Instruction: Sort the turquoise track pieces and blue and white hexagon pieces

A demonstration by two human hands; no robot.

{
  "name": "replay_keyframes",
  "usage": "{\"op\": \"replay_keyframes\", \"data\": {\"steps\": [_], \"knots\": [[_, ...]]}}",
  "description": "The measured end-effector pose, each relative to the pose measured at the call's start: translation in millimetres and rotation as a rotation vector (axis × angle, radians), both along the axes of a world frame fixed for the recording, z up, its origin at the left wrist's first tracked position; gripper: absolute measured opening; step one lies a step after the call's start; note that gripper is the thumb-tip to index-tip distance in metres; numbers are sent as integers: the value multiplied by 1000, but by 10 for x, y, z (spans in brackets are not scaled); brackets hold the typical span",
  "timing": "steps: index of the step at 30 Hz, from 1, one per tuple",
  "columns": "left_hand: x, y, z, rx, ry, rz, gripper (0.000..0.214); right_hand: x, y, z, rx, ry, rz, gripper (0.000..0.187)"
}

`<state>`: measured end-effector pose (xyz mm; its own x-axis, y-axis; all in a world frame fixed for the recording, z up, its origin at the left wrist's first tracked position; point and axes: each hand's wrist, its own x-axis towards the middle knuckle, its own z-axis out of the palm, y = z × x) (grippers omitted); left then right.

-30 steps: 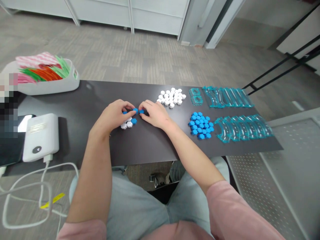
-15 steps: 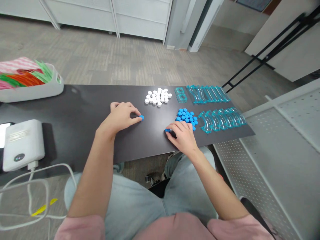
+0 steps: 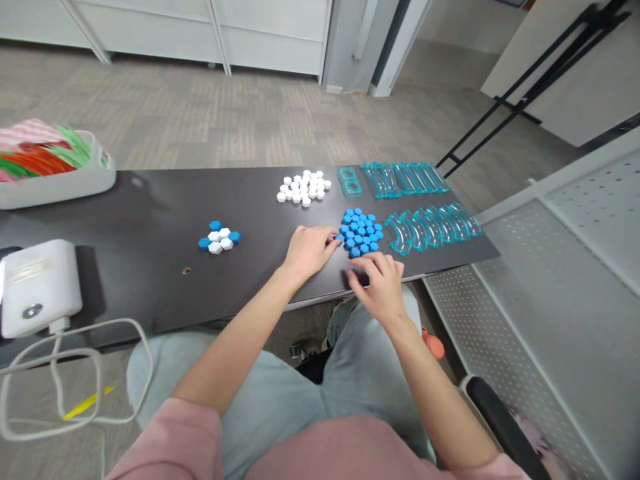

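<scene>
My left hand (image 3: pixel 311 250) reaches to the left edge of a group of blue hexagonal pieces (image 3: pixel 359 230). Its thumb and fingertips close on one blue hexagonal piece (image 3: pixel 339 239) there. At the near side of the same group is my right hand (image 3: pixel 379 283), its thumb and fingers apart with nothing seen between them. Further left on the dark table lies a small cluster of 3 blue pieces and several white pieces (image 3: pixel 220 237), packed side by side. Loose white hexagonal pieces (image 3: pixel 304 187) lie behind my left hand.
Clear teal-edged curved parts (image 3: pixel 433 227) and straighter ones (image 3: pixel 405 180) stand in rows at the right, beside two small square parts (image 3: pixel 349 182). A white basket (image 3: pixel 103 167) of colourful strips, a white device (image 3: pixel 41 287) and its cable (image 3: pixel 100 323) are at the left.
My left hand has moved right to the blue group, uncovering the blue and white cluster. My right hand no longer shows the blue piece it pinched and has opened near the table's front edge.
</scene>
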<state>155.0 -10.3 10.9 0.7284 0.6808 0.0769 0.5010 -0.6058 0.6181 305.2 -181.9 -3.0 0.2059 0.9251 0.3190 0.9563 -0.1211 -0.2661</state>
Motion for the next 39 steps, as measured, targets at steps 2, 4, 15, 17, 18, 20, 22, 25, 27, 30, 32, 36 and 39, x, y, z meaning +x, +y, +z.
{"op": "replay_keyframes", "data": {"steps": [2,4,15,17,18,20,22,25,27,30,32,36,39], "knots": [[63,-31,-39,-4,-52,-12,29,-79,-62,-30,-44,45,22,23],[70,-38,-58,-27,-93,-23,31,-133,-99,-66,-76,87,58,25],[-1075,606,321,52,-223,329,32,-651,365,105,-281,121,184,22],[-1510,767,316,47,-184,493,39,-845,585,147,-326,127,249,27],[-1711,826,295,32,-138,553,43,-939,706,160,-335,130,283,32],[-2034,893,232,-15,-31,600,51,-1112,953,170,-330,130,349,44],[-2231,904,168,-86,39,562,55,-1251,1178,159,-311,117,411,55],[-2359,879,99,-164,39,484,56,-1382,1395,130,-291,80,473,59],[-2410,875,67,-171,22,465,58,-1415,1430,119,-295,62,472,58],[-2510,903,9,-163,17,442,63,-1378,1324,132,-305,54,417,60],[-2590,929,-38,-172,16,431,68,-1296,1176,154,-309,55,363,61],[-2750,942,-101,-242,24,426,83,-993,799,175,-333,57,210,66],[-2782,878,-64,-224,86,392,88,-680,547,146,-327,59,73,72]]}}
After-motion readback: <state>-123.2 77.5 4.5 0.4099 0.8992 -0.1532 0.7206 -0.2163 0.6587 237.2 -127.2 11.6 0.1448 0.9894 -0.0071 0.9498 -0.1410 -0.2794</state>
